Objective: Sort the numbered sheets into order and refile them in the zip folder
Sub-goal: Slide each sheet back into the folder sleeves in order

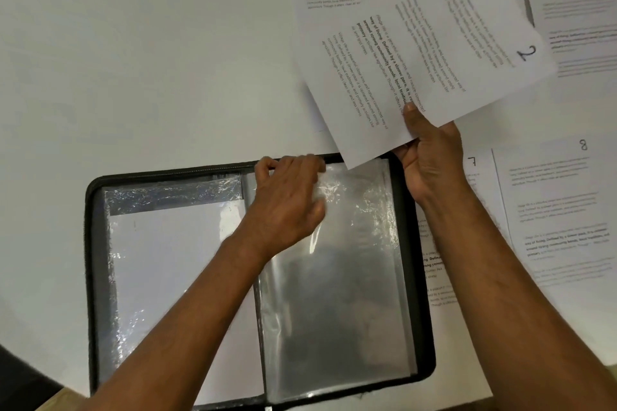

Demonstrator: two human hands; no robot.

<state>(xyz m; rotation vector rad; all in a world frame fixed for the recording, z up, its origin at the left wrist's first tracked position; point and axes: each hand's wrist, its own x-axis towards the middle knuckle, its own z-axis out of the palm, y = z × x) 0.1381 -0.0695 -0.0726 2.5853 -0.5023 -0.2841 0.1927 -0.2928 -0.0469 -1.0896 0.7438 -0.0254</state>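
Nearest, the left hand [287,197] pinched a clear sleeve [337,277] open; sheet 2 [430,70], gripped by the right hand [430,157], was held tilted just beyond.

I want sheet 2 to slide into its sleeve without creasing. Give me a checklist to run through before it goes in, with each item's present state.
1. Sheet 2 firmly held: ok, the right hand pinches its lower edge.
2. Zip folder lying open and flat: ok.
3. Sleeve mouth opened: cannot tell; the left hand grips the top of the clear sleeve, but no gap shows.
4. Target sleeve empty: ok, it looks clear, with no paper inside.
5. Sheet lined up with the sleeve: not ok, it is tilted, with its number at the far right.
6. Previous sheet filed: cannot tell; a white sheet sits in the left sleeve, no number visible.
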